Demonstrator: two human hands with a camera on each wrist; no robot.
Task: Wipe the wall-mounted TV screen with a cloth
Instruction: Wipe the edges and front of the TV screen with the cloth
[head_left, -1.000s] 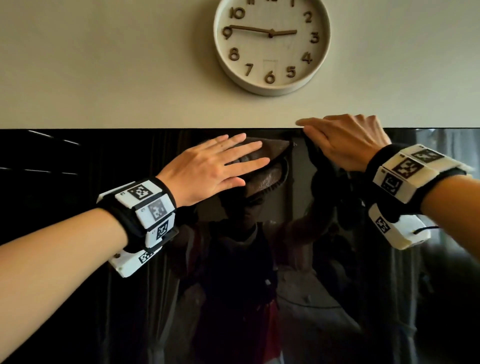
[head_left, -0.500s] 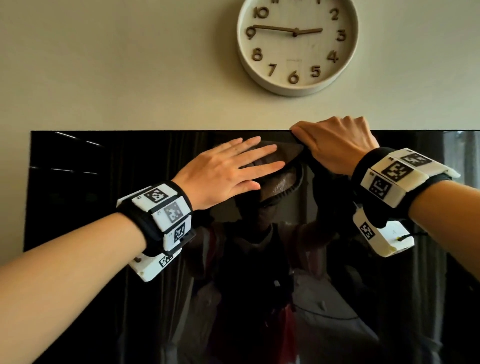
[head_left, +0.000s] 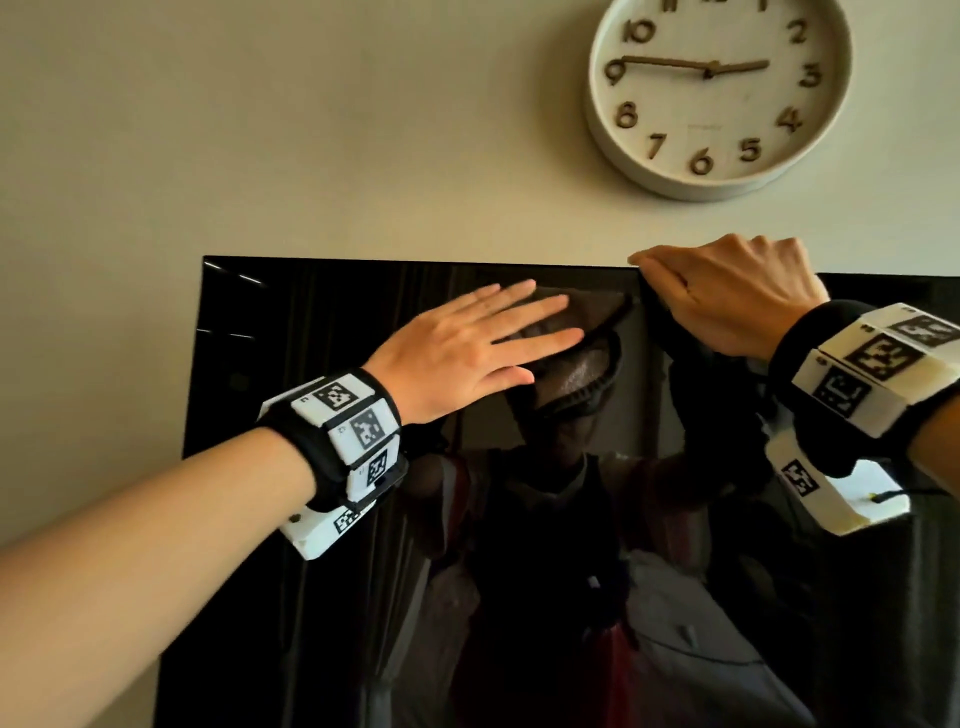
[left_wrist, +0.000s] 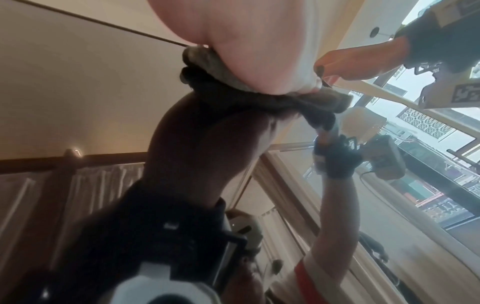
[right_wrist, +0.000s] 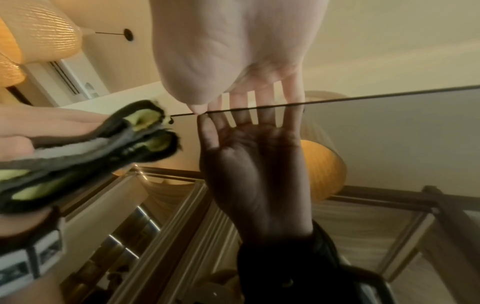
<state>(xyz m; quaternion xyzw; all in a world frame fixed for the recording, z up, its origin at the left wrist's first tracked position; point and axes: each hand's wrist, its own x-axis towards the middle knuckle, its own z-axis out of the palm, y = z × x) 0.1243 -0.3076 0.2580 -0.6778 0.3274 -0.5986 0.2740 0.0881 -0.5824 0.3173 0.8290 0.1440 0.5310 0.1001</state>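
Observation:
The black wall-mounted TV screen (head_left: 311, 364) fills the lower head view, and its top left corner is in sight. A dark grey cloth (head_left: 587, 364) lies flat against the glass near the top edge. My left hand (head_left: 498, 338) presses it there with straight, spread fingers. In the left wrist view the cloth (left_wrist: 205, 61) bulges out from under my palm. My right hand (head_left: 727, 296) sits just right of the cloth, its fingers hooked over the TV's top edge (right_wrist: 363, 97) and the thumb at the front. The folded cloth (right_wrist: 91, 148) shows at the left of the right wrist view.
A round pale wall clock (head_left: 719, 93) hangs on the beige wall just above my right hand. The glass mirrors my arms, my body and the room behind me. Bare beige wall runs left of the TV.
Both hands have slid left along the top of the screen, the cloth going with the left one. The TV's left edge has come into view and the clock sits further right.

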